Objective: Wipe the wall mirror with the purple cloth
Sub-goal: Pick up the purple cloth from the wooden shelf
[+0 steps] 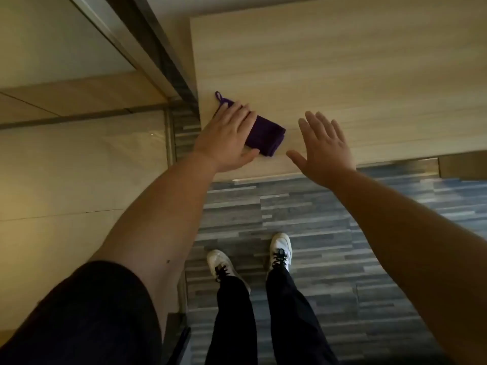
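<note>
Left hand (228,135) flat on folded purple cloth (266,139) mid-frame on wood top (342,75); right hand (325,151) spread wide, holding nothing, just beside.

A folded cloth (266,139) is laid on the wooden tabletop (342,75) near its lower left corner, under the left hand (226,139); the right hand (325,151) is held just right of it, above the table's near edge.

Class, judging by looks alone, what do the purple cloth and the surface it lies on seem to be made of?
Purple cloth: soft matte fabric, probably microfibre; folded, with a sewn hanging loop.
Surface: pale wood or wood-look laminate, smooth with low sheen; straight grain lines run across it. The picture cannot settle real wood or laminate.
</note>
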Demonstrator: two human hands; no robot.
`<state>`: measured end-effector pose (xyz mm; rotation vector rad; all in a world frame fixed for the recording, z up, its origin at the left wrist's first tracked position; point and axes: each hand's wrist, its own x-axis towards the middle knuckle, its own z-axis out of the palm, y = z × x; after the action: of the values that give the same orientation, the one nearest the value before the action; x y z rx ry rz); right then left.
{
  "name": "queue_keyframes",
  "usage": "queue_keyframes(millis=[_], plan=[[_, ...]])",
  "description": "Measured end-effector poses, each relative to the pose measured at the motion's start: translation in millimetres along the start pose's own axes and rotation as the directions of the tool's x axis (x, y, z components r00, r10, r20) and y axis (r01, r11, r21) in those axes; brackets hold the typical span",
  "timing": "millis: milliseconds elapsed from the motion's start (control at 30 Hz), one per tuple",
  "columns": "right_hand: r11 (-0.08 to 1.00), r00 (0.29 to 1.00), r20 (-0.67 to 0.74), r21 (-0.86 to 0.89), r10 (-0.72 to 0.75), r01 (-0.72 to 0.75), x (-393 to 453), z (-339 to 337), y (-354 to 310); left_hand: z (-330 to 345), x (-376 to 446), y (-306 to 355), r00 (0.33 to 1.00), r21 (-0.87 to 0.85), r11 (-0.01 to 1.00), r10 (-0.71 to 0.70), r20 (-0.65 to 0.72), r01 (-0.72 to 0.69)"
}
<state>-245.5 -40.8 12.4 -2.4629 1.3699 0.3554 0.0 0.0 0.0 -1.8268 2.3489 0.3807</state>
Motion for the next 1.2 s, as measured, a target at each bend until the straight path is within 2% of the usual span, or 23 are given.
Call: queue_keyframes(millis=[133, 200, 333, 433, 567, 633, 867, 967, 1067, 1200], plan=[[1.0, 1.0, 0.011, -0.01, -0.014, 0.014, 13.0, 12.2, 0.5, 18.3, 18.0, -8.1, 0.99, 0.111, 0.989, 0.085, 0.109, -0.097], [1.0, 1.0, 0.009, 0.012, -0.024, 0.024, 18.5, 18.5, -0.7, 29.0, 22.7, -7.7, 0.988, 0.137, 0.983, 0.111, 0.107, -0.125], [0.999, 0.999, 0.011, 0.009, -0.043, 0.043, 23.3, 26.3, -1.3, 38.2, 29.1, -16.5, 0.987, 0.153, 0.975, 0.16, 0.02, -0.162], [0.998, 0.998, -0.007, 0.006, -0.062, 0.062, 27.1, 30.5, -1.6, 42.5, 35.0, -23.6, 0.967, 0.179, 0.955, 0.249, -0.042, -0.238], [0.998, 0.998, -0.012, -0.025, -0.066, 0.066, 29.5, 32.2, 1.0, 57.0, 39.8, -29.7, 0.919, 0.223, 0.934, 0.328, -0.221, -0.28], [0.998, 0.998, -0.01, -0.018, -0.068, 0.067, 29.0, 32.7, 0.2, 60.9, 39.9, -25.0, 0.896, 0.291, 0.925, 0.329, -0.297, -0.243], [0.996, 0.997, -0.008, -0.024, -0.082, 0.082, 18.3, 17.2, -20.3, 44.5, 4.2, -4.7, 0.95, 0.293, 0.954, 0.149, -0.273, -0.065], [0.993, 0.993, -0.002, -0.038, -0.114, 0.114, 18.2, -6.2, -42.4, 25.6, -31.4, -6.7, 0.963, 0.202, 0.978, 0.006, -0.271, 0.051], [0.986, 0.987, -0.017, -0.056, -0.157, 0.156, 17.7, -44.0, -75.6, -12.1, -73.6, -21.2, 0.944, 0.126, 0.978, -0.119, -0.309, 0.164], [0.962, 0.964, -0.04, -0.077, -0.264, 0.26, 10.4, -102.7, -138.6, -76.2, -145.5, -54.9, 0.877, 0.087, 0.943, -0.262, -0.403, 0.322]])
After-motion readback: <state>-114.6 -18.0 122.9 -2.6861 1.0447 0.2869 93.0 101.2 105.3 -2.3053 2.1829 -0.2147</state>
